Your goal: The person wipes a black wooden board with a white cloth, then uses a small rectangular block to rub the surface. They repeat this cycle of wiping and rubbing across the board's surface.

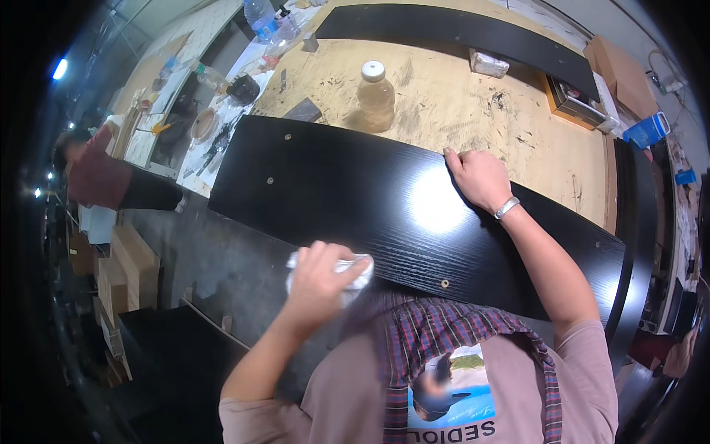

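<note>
Centrally, a black wood-grained panel (399,229) lies across the near edge of the pale wooden counter (436,111), partly overhanging it. At eight o'clock from its middle, the left hand (322,277) has its grip clenched around a white cloth (360,275), beside the panel's near edge. At two o'clock, the right hand's (481,177) grip grasps the far edge. Beyond, I see a white-capped jar (376,103) toward eleven, a second black board (458,31) toward twelve, and a co-worker (100,174) at nine.
</note>
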A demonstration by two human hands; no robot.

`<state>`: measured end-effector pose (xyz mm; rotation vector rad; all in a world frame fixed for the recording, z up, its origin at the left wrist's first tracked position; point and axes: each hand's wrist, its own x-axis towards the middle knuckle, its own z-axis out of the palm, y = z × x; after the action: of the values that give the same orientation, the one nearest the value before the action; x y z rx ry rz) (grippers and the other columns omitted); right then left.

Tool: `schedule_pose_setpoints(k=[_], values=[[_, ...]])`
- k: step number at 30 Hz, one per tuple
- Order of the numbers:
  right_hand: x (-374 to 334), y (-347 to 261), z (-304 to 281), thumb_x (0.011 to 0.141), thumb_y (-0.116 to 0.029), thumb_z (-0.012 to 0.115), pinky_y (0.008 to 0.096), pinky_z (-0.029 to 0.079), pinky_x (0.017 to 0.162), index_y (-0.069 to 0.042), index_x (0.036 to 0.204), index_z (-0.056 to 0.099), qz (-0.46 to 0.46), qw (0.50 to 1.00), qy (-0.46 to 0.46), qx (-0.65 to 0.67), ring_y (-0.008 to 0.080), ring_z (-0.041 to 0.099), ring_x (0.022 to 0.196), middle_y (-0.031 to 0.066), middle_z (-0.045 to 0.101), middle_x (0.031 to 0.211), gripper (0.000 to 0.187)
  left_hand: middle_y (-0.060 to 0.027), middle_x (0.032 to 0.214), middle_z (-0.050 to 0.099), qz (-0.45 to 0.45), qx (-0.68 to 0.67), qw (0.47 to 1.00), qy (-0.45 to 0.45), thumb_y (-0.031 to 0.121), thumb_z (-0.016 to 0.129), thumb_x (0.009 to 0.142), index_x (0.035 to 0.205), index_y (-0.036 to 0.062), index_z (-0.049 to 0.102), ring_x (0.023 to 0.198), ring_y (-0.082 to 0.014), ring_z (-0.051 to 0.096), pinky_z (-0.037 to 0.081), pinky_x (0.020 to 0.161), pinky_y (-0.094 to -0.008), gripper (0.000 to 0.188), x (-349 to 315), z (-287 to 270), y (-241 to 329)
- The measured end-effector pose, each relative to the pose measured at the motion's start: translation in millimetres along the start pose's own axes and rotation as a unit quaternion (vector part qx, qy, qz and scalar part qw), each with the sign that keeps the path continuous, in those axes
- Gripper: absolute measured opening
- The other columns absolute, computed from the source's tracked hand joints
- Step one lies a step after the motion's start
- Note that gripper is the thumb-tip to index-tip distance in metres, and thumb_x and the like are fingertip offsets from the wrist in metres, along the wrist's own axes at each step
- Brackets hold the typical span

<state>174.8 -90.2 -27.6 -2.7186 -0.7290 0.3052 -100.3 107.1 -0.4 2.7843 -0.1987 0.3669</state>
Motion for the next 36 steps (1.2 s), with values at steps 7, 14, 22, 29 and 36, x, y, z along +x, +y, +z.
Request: schedule_pose_setpoints(k=[7, 14, 22, 29, 36], values=[[0.4, -3.7, -0.5, 0.104, -0.048, 0.043, 0.0516, 0.054, 0.078, 0.002, 0.076, 0.074, 0.013, 1.0, -0.016, 0.023, 0.0446, 0.069, 0.08, 0.0265, 0.069, 0.078, 0.066, -0.0111, 0.104, 0.064, -0.047, 0.009, 0.996, 0.08, -0.007, 0.059, 0.071, 0.115, 0.0094, 0.075, 0.094, -0.0284, 0.059, 0.042, 0.08, -0.0422, 0.05, -1.5, 14.5, -16.7], [0.1, 2.2, 3.8, 0.104, -0.047, 0.045, 0.0534, 0.054, 0.078, 0.004, 0.077, 0.074, 0.014, 1.0, 0.01, 0.006, 0.0462, 0.069, 0.077, 0.0283, 0.068, 0.076, 0.065, -0.0007, 0.113, 0.062, -0.196, 0.169, 0.964, 0.063, 0.005, 0.066, 0.078, 0.105, 0.0121, 0.078, 0.102, -0.0256, 0.057, 0.043, 0.083, -0.0433, 0.03, -14.8, -12.3, -108.8], [0.1, 1.9, 6.8, 0.104, -0.045, 0.047, 0.0542, 0.054, 0.076, 0.003, 0.077, 0.074, 0.007, 0.999, 0.031, -0.007, 0.0471, 0.068, 0.074, 0.0286, 0.067, 0.074, 0.062, -0.0137, 0.111, 0.06, -0.276, 0.15, 0.938, 0.145, 0.009, 0.067, 0.086, 0.095, 0.0013, 0.072, 0.104, -0.0353, 0.056, 0.044, 0.087, -0.0501, 0.013, 15.4, -16.8, -170.0], [0.1, 0.3, 6.6, 0.104, -0.045, 0.048, 0.054, 0.055, 0.075, 0.002, 0.078, 0.075, 0.011, 0.999, 0.032, -0.022, 0.0471, 0.068, 0.072, 0.0284, 0.067, 0.073, 0.06, -0.0105, 0.119, 0.059, -0.338, 0.211, 0.912, 0.094, 0.017, 0.067, 0.093, 0.116, 0.0044, 0.075, 0.112, -0.0326, 0.055, 0.044, 0.091, -0.0489, 0.028, 42.2, -29.2, -240.7], [1.7, 2.4, 5.4, 0.103, -0.044, 0.049, 0.053, 0.054, 0.071, -0.001, 0.077, 0.076, 0.003, 0.999, 0.03, -0.019, 0.045, 0.068, 0.071, 0.025, 0.068, 0.071, 0.056, -0.0124, 0.12, 0.062, -0.355, 0.161, 0.911, 0.137, 0.018, 0.067, 0.093, 0.102, 0.0019, 0.074, 0.112, -0.0346, 0.057, 0.046, 0.095, -0.0496, 0.02, 75.6, -22.0, -270.6]])
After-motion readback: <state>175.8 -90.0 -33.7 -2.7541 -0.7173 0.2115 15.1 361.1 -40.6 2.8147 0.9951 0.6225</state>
